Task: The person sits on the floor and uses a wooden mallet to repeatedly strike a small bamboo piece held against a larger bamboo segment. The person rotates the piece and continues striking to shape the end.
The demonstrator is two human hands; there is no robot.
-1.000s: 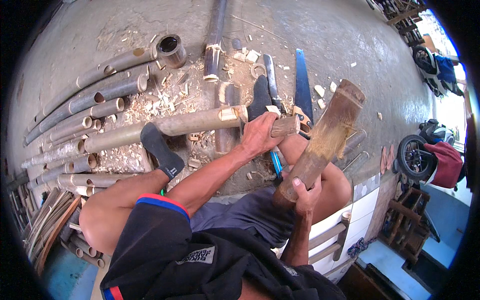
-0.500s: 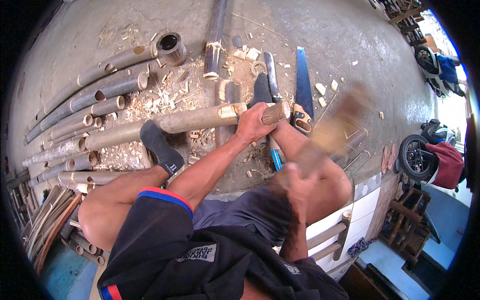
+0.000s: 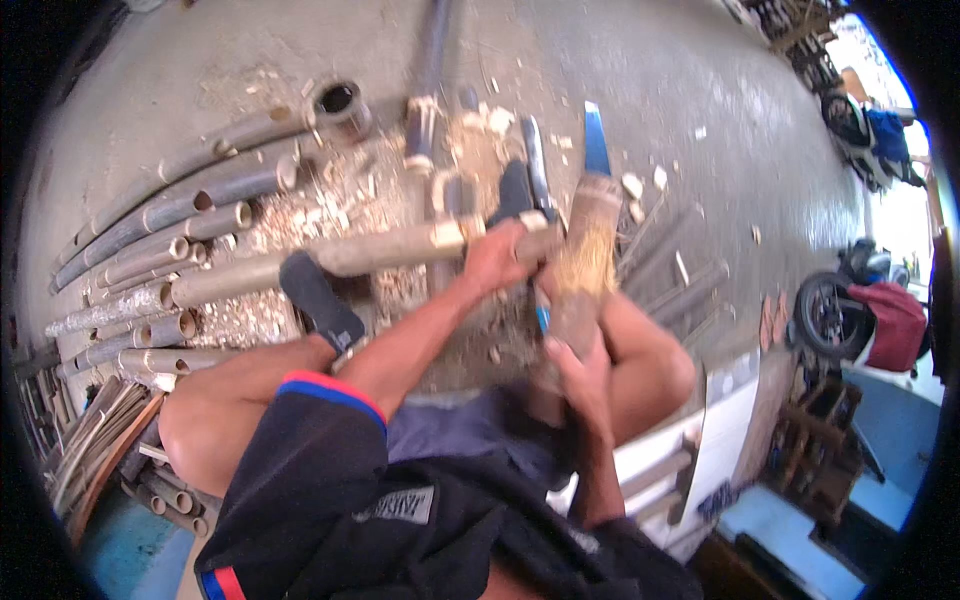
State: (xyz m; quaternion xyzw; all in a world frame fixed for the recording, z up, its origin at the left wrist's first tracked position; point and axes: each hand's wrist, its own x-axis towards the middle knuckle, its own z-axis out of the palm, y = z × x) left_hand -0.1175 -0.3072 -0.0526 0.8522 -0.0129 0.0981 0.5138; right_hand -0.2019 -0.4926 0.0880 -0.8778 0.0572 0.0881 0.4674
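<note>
My left hand (image 3: pixel 495 258) is closed around a thick brown wooden piece (image 3: pixel 541 244), apparently a tool handle; whatever its other end carries is hidden by my fingers. It rests over the bamboo pole (image 3: pixel 400 246), beside a pale notch (image 3: pixel 450 232) cut in the pole. My right hand (image 3: pixel 582 372) grips a heavy wooden mallet (image 3: pixel 588 255), whose worn, yellowish middle is close to the right end of the brown piece. My socked foot (image 3: pixel 318 295) presses against the pole, and my other foot (image 3: pixel 513 190) is just beyond it.
Bamboo lengths (image 3: pixel 170 200) with holes lie at left among wood chips (image 3: pixel 310 205). Ahead are a short bamboo cup (image 3: pixel 341 108) and a dark pole (image 3: pixel 425 110). A saw blade (image 3: pixel 596 140) and a dark long-handled tool (image 3: pixel 536 165) lie beyond the mallet. Motorbikes (image 3: pixel 835 310) stand at right.
The mallet has swung left and down from the right, coming close to the brown wooden piece. My left hand keeps its hold; the view has shifted slightly.
</note>
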